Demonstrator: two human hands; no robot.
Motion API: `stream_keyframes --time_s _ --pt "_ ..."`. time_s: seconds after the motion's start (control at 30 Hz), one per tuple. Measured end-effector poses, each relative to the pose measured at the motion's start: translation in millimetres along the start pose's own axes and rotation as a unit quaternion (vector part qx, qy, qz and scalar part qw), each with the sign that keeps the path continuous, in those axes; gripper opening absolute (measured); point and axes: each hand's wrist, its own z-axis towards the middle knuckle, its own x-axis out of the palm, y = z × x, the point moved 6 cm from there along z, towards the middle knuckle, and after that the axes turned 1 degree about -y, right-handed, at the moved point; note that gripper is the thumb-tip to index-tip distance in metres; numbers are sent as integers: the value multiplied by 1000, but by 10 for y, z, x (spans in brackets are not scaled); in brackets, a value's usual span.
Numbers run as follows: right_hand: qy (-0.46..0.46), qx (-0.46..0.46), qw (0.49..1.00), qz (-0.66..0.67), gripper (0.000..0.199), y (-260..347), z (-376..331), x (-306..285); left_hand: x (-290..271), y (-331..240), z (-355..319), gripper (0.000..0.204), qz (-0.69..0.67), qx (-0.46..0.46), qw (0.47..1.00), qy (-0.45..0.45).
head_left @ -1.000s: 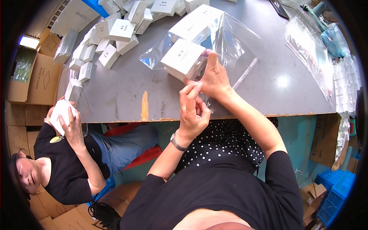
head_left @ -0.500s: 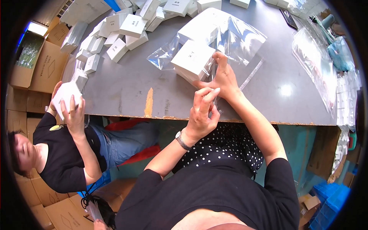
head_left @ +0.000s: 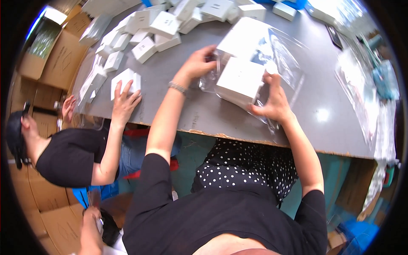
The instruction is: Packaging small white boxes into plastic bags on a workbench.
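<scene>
Two white boxes lie end to end on the grey table, with clear plastic film around them. The nearer white box (head_left: 239, 80) sits at an angle in front of a larger white box (head_left: 246, 36). My right hand (head_left: 275, 97) grips the nearer box's right side, thumb low and fingers by the far corner. My left hand (head_left: 197, 63) reaches to the left side of the boxes, thumb and fingers apart, beside the clear plastic bag (head_left: 209, 80). Its fingertips are blurred, and any hold on the film is unclear. More clear film (head_left: 287, 55) spreads to the right.
Many small white boxes (head_left: 165, 24) are heaped at the back left. On the left a co-worker's hand (head_left: 125, 100) rests on a white box (head_left: 134, 80). A dark phone (head_left: 334, 37) and flat clear bags (head_left: 355, 89) lie at the right. Cardboard cartons (head_left: 63, 59) stand far left.
My hands have moved apart: the left one went forward and left to the boxes, the right one took the nearer box's side. The co-worker has lowered a white box to the table.
</scene>
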Motion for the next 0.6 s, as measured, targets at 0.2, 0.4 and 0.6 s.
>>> stream_keyframes --time_s 0.2,0.4,0.6 --pt "-19 -64 989 -130 98 -477 -305 -120 526 -321 -60 38 48 119 986 -102" --pt "2 15 1000 -24 115 -912 -339 -213 534 -199 -20 38 72 107 984 -124" --pt "39 -99 980 -170 57 -722 -394 -470 347 -1072 -1113 50 53 155 949 -269"
